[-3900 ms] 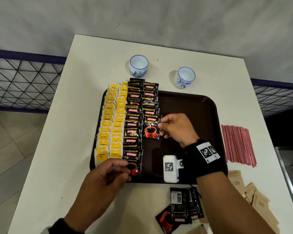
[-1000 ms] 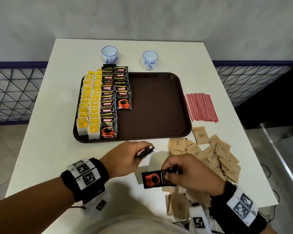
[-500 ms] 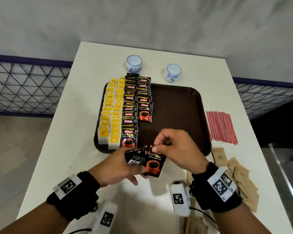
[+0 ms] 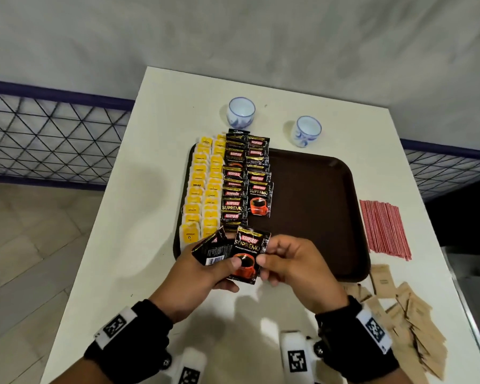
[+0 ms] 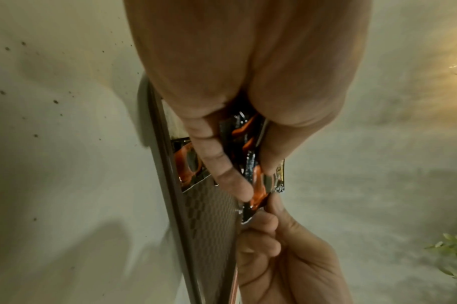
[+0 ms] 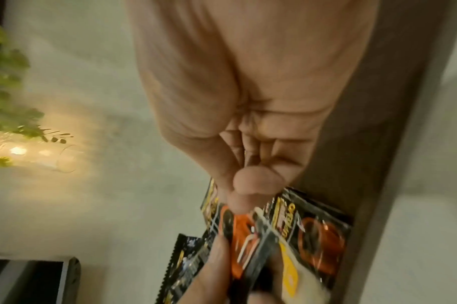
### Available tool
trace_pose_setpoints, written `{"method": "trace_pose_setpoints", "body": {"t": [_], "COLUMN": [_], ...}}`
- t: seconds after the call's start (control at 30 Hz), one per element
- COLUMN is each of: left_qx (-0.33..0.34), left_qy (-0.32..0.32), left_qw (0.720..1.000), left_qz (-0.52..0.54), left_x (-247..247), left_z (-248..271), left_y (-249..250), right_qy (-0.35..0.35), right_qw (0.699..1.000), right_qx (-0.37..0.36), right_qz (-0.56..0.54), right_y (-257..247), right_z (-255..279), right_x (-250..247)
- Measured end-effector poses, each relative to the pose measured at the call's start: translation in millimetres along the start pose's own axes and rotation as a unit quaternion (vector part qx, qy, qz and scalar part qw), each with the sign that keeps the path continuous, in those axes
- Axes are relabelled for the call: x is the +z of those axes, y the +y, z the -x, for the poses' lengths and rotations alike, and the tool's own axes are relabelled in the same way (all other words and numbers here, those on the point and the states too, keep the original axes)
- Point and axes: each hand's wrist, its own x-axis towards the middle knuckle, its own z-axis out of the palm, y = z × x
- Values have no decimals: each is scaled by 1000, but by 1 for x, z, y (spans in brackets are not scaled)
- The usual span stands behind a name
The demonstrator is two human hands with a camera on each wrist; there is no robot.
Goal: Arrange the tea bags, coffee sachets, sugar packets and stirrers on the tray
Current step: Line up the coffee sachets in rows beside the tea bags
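Black coffee sachets (image 4: 249,253) with red cups, yellow tea bags (image 4: 203,187), brown tray (image 4: 313,206), red stirrers (image 4: 384,228), tan sugar packets (image 4: 410,322)

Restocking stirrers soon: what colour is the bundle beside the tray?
Red; the stirrers show best in the head view.

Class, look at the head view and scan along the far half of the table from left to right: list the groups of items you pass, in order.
tea bags → coffee sachets → bare part of the tray → stirrers
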Motion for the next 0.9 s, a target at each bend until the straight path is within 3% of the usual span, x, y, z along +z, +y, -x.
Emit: {"method": "trace_pose_setpoints", "body": {"t": [0.17, 0.33, 0.5, 0.67, 0.9], "left_qx": [-6, -8, -7, 2, -13], "left_qy": [10, 12, 45, 49, 66], "left_qw": [1000, 1000, 999, 999, 998], "left_qz": [3, -3, -5, -15, -13], "left_x": [-4, -20, -44, -54, -52], "left_z": [-4, -1, 4, 10, 15], "left_y": [-1, 2, 1, -3, -7], "right_qy": [59, 174, 162, 137, 145], "right_qw": [997, 981, 987, 989, 987], "right_qx": [-6, -57, -1, 49, 65], "right_qz": [-51, -63, -1, 10, 33], "right_y": [11, -10, -12, -4, -1], "right_z": [-5, -28, -59, -86, -101], "right_x": [8, -40, -67, -55, -41]}}
